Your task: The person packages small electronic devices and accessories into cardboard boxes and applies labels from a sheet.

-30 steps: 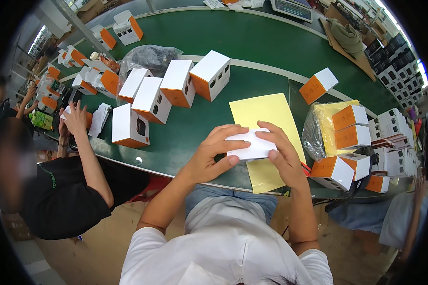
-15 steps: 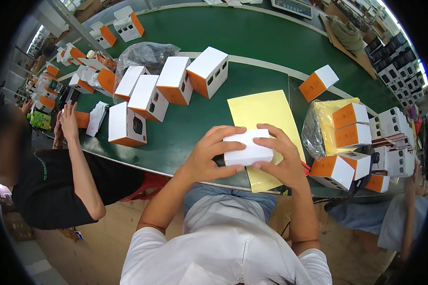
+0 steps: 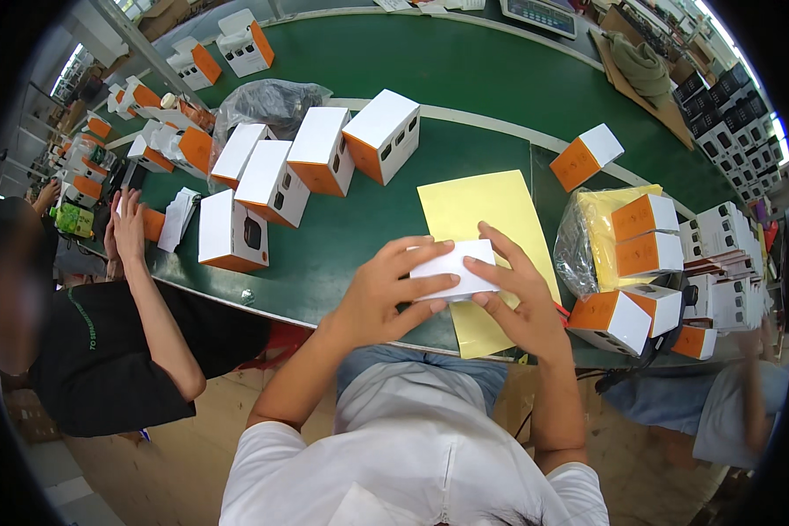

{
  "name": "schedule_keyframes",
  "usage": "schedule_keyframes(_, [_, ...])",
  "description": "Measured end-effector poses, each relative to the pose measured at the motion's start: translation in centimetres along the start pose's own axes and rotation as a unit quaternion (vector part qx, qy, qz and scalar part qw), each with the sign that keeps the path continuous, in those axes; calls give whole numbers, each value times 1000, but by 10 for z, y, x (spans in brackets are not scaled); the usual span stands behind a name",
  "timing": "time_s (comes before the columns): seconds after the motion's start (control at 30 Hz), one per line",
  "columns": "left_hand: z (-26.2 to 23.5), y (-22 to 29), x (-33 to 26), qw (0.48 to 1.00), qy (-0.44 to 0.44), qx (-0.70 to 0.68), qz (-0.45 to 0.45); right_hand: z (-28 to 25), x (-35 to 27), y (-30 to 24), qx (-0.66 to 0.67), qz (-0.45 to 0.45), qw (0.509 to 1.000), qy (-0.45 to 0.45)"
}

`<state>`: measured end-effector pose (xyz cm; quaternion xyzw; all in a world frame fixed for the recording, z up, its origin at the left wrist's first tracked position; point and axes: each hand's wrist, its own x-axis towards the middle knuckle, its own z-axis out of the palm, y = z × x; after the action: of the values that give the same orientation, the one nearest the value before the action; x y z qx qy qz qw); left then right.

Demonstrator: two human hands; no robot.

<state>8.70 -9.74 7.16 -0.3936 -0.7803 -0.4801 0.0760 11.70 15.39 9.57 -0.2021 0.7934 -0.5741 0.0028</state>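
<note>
A small white box (image 3: 462,267) is between my two hands, above a yellow sheet (image 3: 507,210) on the green table. From its left side my left hand (image 3: 379,294) grips it, fingers spread across the top. On the opposite side my right hand (image 3: 528,307) holds it, with a finger on top and another raised along the far edge. The box's underside is hidden. Beyond my left hand stand several white and orange boxes (image 3: 381,136).
On the right are a plastic-wrapped yellow stack (image 3: 592,223), orange and white boxes (image 3: 647,254) and a red tool (image 3: 562,310). To the left a co-worker's hands (image 3: 129,223) are near white papers (image 3: 178,219). A green conveyor (image 3: 465,66) runs behind the table.
My fingers have shifted on the white box, with a right finger now raised. The box sits slightly further left. On the table, the boxes stay put.
</note>
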Motion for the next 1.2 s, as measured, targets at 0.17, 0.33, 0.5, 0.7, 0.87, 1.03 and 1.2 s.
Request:
schedule_keyframes(0.17, [5,-3,-9,971,18,205,122,17,-17,17,-234,-160,956,79])
schedule_keyframes(0.33, [26,-20,-24,972,89,166,142,34,-24,34,-141,-216,958,128])
schedule_keyframes(0.5, [24,-11,-19,985,102,122,73,43,-26,36,-141,-183,960,157])
schedule_keyframes(0.7, [20,-2,-21,986,92,132,32,16,-45,11,-198,-117,959,166])
schedule_keyframes(0.87, [11,-23,-15,933,218,286,-16,-19,-68,15,-356,61,910,205])
schedule_keyframes(1.03, [6,-29,-13,863,264,427,-56,-16,-78,37,-422,187,880,108])
schedule_keyframes(1.2, [55,-1,8,994,-87,61,-10,-14,-77,33,-197,223,936,189])
